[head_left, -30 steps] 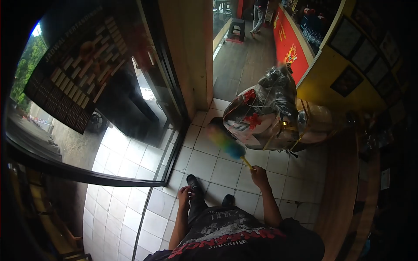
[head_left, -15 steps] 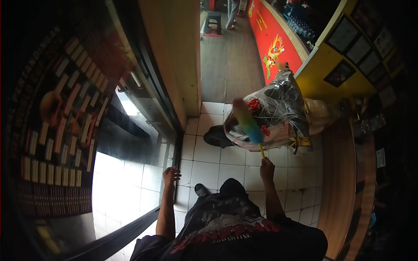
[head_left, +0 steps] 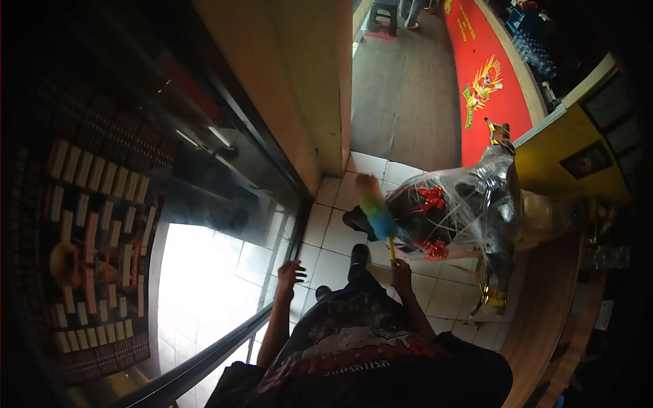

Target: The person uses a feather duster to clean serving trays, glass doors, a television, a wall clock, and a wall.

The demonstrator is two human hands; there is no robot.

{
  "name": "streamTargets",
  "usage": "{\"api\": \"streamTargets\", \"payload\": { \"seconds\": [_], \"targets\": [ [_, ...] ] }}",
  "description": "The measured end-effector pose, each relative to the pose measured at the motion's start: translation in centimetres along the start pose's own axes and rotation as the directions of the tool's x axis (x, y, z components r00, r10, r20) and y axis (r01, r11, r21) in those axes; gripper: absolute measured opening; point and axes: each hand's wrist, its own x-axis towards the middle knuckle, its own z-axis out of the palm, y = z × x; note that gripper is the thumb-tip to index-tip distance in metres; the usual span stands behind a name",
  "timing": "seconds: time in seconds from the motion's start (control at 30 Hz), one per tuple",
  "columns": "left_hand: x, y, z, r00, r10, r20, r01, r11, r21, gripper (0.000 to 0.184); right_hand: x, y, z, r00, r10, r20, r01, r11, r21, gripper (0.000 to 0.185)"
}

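My right hand (head_left: 401, 274) is closed around the yellow handle of a multicoloured duster (head_left: 376, 216), whose fluffy head points up and forward. Just right of the duster stands a bulky object wrapped in clear plastic (head_left: 469, 197), with red ribbons and a black seat-like part beneath the film. My left hand (head_left: 291, 274) hangs empty with its fingers apart, near the black-framed glass door (head_left: 272, 163) on the left.
A poster (head_left: 102, 251) shows on the glass. Ahead, a red counter (head_left: 486, 75) runs beside a grey floor, with a stool (head_left: 384, 15) and a person's legs (head_left: 412, 13) farther off. A wooden bench (head_left: 544, 306) stands at the right.
The view has turned and moved forward, bringing the wrapped object and counter closer. The door now fills more of the left side. The duster stays in my right hand, and one foot has stepped forward.
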Motion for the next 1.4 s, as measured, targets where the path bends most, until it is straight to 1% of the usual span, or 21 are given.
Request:
{"api": "streamTargets", "payload": {
  "seconds": [0.07,0.1,0.17,0.23,0.27,0.33,0.4,0.53,0.6,0.67,0.73,0.8,0.87,0.93,0.97,1.03,1.1,1.13,1.2,1.23,1.4],
  "targets": [
    [-0.2,-0.1,1.7,1.000,-0.020,0.005,0.020,1.000,-0.008,0.025,5.0,-8.7,-1.1,0.896,0.331,0.296,-0.426,0.831,0.357,0.025],
    [-0.4,-0.1,2.5,1.000,0.016,0.019,-0.016,1.000,0.001,0.024,7.5,-12.6,-0.8,0.875,0.378,0.303,-0.482,0.735,0.476,0.021],
    [-0.2,0.4,3.4,0.999,0.045,0.016,-0.045,0.999,0.012,0.024,13.9,-14.3,2.6,0.957,0.153,0.248,-0.276,0.750,0.601,0.019],
    [-0.6,-0.1,3.9,1.000,-0.009,-0.017,0.010,0.996,0.094,0.030,17.8,-20.0,3.4,0.951,0.117,0.285,-0.287,0.672,0.682,0.020],
    [-1.0,-0.3,3.9,0.998,-0.015,-0.054,0.020,0.996,0.082,0.030,18.6,-23.6,3.1,0.937,0.148,0.317,-0.321,0.721,0.614,0.022],
    [-1.5,0.1,3.6,0.995,0.011,-0.096,0.000,0.994,0.110,0.026,20.2,-26.2,4.5,0.928,0.124,0.351,-0.342,0.658,0.671,0.023],
    [-2.4,0.1,3.8,0.985,-0.015,-0.172,0.030,0.996,0.085,0.025,20.7,-25.6,6.5,0.867,0.078,0.492,-0.455,0.526,0.719,0.019],
    [-3.3,-0.5,3.5,0.960,-0.092,-0.265,0.094,0.996,-0.003,0.023,19.2,-23.0,10.1,0.781,0.091,0.618,-0.577,0.481,0.660,0.024],
    [-3.5,-0.8,3.3,0.958,-0.152,-0.242,0.156,0.988,-0.003,0.021,16.4,-22.6,11.5,0.655,0.274,0.704,-0.755,0.244,0.608,0.014],
    [-3.7,-0.9,3.3,0.949,-0.151,-0.277,0.154,0.988,-0.010,0.018,13.0,-22.4,12.3,0.483,0.237,0.843,-0.851,-0.103,0.516,0.012],
    [-3.7,-1.5,3.1,0.949,-0.131,-0.287,0.130,0.991,-0.022,0.018,9.1,-23.6,12.5,0.312,0.219,0.925,-0.920,-0.173,0.351,0.013],
    [-4.1,-1.5,3.2,0.942,-0.118,-0.314,0.124,0.992,0.001,0.018,4.5,-23.6,12.6,0.274,0.012,0.962,-0.962,0.019,0.274,0.012],
    [-4.5,-1.8,3.1,0.928,-0.108,-0.355,0.115,0.993,-0.003,0.019,1.4,-26.6,10.3,0.045,-0.020,0.999,-0.997,0.054,0.046,0.013],
    [-5.5,-1.4,3.6,0.895,-0.062,-0.443,0.113,0.990,0.088,0.020,-1.1,-29.1,7.9,-0.023,0.003,1.000,-0.993,0.118,-0.023,0.015],
    [-5.9,-2.3,3.2,0.900,-0.066,-0.430,0.121,0.987,0.102,0.021,-1.9,-27.7,8.2,-0.077,-0.165,0.983,-0.984,0.172,-0.049,0.015],
    [-6.4,-4.6,2.4,0.907,-0.039,-0.420,0.119,0.979,0.167,0.022,-2.4,-27.3,8.9,-0.079,-0.074,0.994,-0.972,0.228,-0.060,0.016],
    [-6.9,-5.7,2.4,0.904,-0.084,-0.418,0.132,0.987,0.087,0.022,-3.0,-27.9,9.2,-0.072,0.021,0.997,-0.955,0.288,-0.075,0.016],
    [-7.1,-6.1,2.2,0.906,-0.129,-0.403,0.149,0.989,0.018,0.023,-3.3,-29.6,8.7,-0.031,-0.020,0.999,-0.960,0.278,-0.024,0.017],
    [-8.0,-6.7,1.4,0.922,-0.070,-0.380,0.131,0.982,0.137,0.027,-4.7,-33.0,7.9,0.054,-0.103,0.993,-0.966,0.245,0.078,0.020],
    [-8.4,-7.2,0.9,0.926,-0.038,-0.377,0.106,0.981,0.161,0.027,-5.7,-34.2,7.7,0.018,-0.331,0.944,-0.945,0.304,0.124,0.020],
    [-10.7,-9.7,-3.2,0.945,0.064,-0.322,-0.001,0.981,0.192,0.026,-13.9,-38.6,12.0,-0.027,-0.454,0.891,-0.741,0.607,0.287,0.022]
  ]
}}
